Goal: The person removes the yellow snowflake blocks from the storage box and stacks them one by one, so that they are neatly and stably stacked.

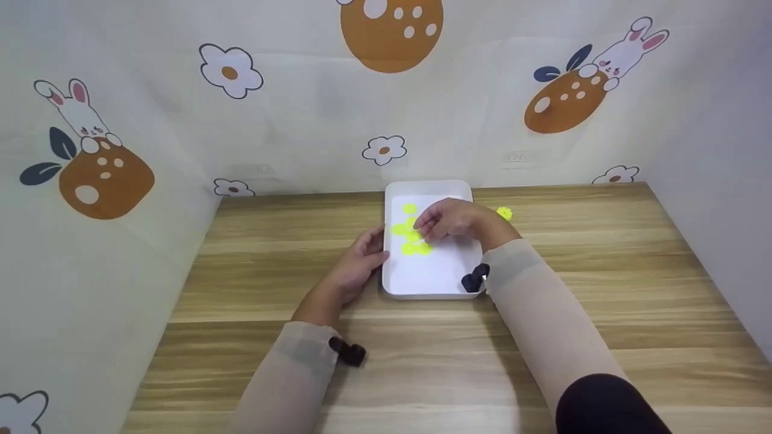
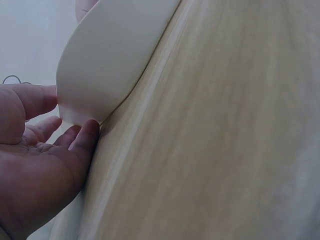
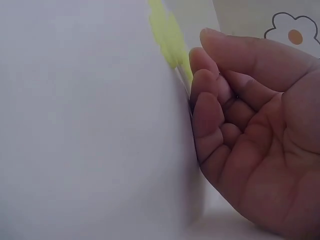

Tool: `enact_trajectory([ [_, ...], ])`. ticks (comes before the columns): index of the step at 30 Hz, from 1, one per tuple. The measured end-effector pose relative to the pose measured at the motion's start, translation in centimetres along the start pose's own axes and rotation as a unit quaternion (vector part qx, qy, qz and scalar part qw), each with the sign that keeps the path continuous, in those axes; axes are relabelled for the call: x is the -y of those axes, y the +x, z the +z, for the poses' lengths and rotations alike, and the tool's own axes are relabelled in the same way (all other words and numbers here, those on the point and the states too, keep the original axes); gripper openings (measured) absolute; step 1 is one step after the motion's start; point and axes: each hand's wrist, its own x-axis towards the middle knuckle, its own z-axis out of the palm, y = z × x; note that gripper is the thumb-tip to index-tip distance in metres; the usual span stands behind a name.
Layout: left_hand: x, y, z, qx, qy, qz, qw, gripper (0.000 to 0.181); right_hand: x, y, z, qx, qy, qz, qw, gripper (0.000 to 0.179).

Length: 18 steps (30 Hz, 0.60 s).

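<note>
left hand (image 1: 356, 265) touches tray (image 1: 431, 276) of yellow pieces (image 1: 400, 229).

Set in a screened indoor corner

Walled by cream sheeting (image 1: 301, 126) printed with white rabbits (image 1: 621, 55), spotted orange-brown fruits (image 1: 111, 187) and white flowers (image 1: 238, 60), behind a brown wood-grain tabletop (image 1: 271, 259). Possibly in a home; hard to tell from so narrow a view.

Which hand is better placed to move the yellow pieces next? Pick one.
Probably the right hand: it is over the tray, close beside the yellow pieces, while the left hand touches the tray's outer side.
</note>
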Motion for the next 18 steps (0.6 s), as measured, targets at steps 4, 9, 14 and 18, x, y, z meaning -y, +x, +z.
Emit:
enact_trajectory([
  [4,0.08,0.1,0.02,0.005,-0.005,0.007,0.9999,0.066,-0.16,0.04,0.02,0.013,-0.024,0.005,0.9996,0.039],
  [9,0.08,0.09,0.01,0.004,-0.008,0.006,0.9999,0.065,-0.16,-0.09,0.29,0.02,-0.051,-0.008,0.9985,0.043],
  [14,0.0,-0.02,0.02,0.004,-0.004,0.001,1.0,0.066,-0.15,-0.41,0.56,0.022,-0.088,-0.022,0.9956,0.045],
  [18,-0.11,-0.14,0.04,-0.002,0.003,-0.005,1.0,0.067,-0.11,-0.4,0.72,0.019,-0.097,-0.024,0.9948,0.045],
])
